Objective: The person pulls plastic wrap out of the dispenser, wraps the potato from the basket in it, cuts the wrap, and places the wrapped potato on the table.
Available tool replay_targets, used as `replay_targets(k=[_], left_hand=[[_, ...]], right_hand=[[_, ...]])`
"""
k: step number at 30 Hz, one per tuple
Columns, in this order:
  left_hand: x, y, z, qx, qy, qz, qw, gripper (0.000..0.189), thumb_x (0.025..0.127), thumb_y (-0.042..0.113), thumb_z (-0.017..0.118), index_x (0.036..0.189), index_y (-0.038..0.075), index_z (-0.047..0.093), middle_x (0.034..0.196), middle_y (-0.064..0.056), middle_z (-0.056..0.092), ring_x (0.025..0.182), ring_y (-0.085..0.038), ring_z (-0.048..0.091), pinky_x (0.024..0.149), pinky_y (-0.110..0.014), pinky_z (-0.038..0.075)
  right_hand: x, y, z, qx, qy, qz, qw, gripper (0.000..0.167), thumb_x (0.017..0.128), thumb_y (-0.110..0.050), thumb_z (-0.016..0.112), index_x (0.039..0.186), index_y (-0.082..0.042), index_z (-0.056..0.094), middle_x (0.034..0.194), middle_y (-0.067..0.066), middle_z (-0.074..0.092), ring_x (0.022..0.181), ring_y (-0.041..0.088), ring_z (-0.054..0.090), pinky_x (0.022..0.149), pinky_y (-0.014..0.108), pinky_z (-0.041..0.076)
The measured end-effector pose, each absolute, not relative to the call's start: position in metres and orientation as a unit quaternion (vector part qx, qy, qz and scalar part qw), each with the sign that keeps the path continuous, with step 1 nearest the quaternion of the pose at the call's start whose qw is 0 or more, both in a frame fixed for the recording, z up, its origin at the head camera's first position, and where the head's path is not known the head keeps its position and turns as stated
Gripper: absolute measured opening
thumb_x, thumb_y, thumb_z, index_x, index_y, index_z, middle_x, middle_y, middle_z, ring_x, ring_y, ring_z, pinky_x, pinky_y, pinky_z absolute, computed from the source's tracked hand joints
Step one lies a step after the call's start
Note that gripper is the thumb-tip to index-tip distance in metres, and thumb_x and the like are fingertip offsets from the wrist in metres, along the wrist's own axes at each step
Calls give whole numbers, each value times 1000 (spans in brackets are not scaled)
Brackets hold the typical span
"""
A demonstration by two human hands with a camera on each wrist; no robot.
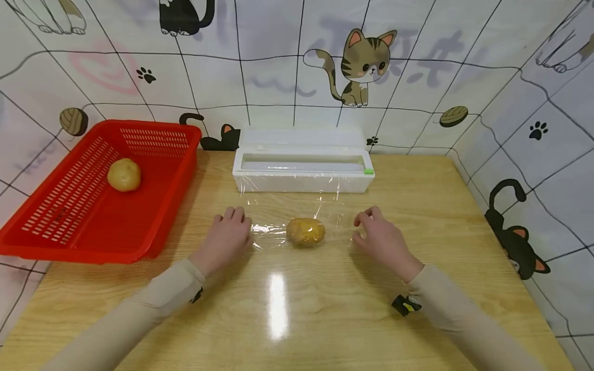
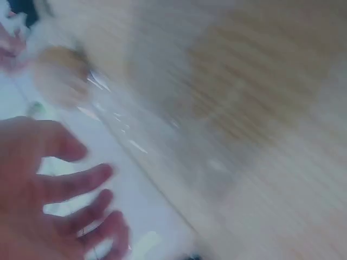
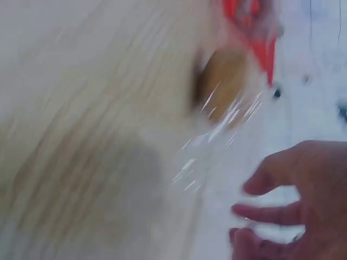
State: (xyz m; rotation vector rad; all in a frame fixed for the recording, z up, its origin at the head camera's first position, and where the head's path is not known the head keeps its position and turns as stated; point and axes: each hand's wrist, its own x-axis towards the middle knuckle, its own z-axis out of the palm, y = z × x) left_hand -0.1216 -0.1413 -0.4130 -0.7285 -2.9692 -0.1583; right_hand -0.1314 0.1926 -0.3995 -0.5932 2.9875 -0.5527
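Observation:
A potato [image 1: 305, 232] lies on the table under clear cling film [image 1: 269, 234], which stretches back to the white cling film box [image 1: 303, 180]. To the left of the potato, my left hand [image 1: 228, 236] is at the film's edge; the left wrist view shows its thumb and fingers apart, loosely bent, with nothing between them. My right hand [image 1: 384, 241] hovers right of the potato near the film's other edge. Its fingers are loosely curved, and a gap shows between thumb and forefinger in the right wrist view. Both wrist views are blurred.
On the left stands a red plastic basket [image 1: 158, 216] holding another potato [image 1: 124, 174]. The wooden table [image 1: 325, 319] is bounded behind and at the right by cat-patterned sheeting [image 1: 274, 77]. A green piece [image 1: 368, 171] sits at the box's right end.

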Motion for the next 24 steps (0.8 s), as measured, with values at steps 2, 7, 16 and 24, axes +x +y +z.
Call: replay_targets(k=[2, 7, 16, 24], left_hand=[[-116, -128, -407, -284, -954, -76, 58, 20, 87, 14, 66, 100, -1, 60, 102, -15, 52, 96, -33, 50, 79, -47, 47], [-108, -91, -406, -374, -921, -73, 85, 48, 91, 23, 64, 131, 0, 51, 132, -16, 49, 118, -34, 47, 90, -50, 45], [-126, -75, -420, -329, -940, -38, 87, 64, 84, 33, 70, 135, 4, 46, 133, -10, 50, 115, -30, 48, 86, -49, 35], [-148, -64, -423, -299, -947, -109, 41, 63, 78, 27, 79, 126, 1, 46, 123, -14, 50, 111, -30, 50, 93, -56, 26]], right_hand=[[-125, 181, -395, -254, 950, -181, -17, 23, 85, -10, 65, 107, -2, 61, 111, 16, 53, 73, 25, 57, 57, 37, 48], [-120, 153, -397, -363, 918, -144, -65, 45, 82, -11, 70, 124, 2, 58, 121, 15, 56, 112, 32, 53, 91, 47, 45], [-128, 141, -409, -335, 935, -82, -80, 68, 79, -26, 75, 135, 2, 48, 127, 16, 56, 115, 32, 52, 91, 49, 39], [-143, 132, -412, -303, 950, -54, -54, 74, 74, -27, 80, 133, 2, 47, 123, 16, 58, 113, 32, 53, 90, 49, 37]])
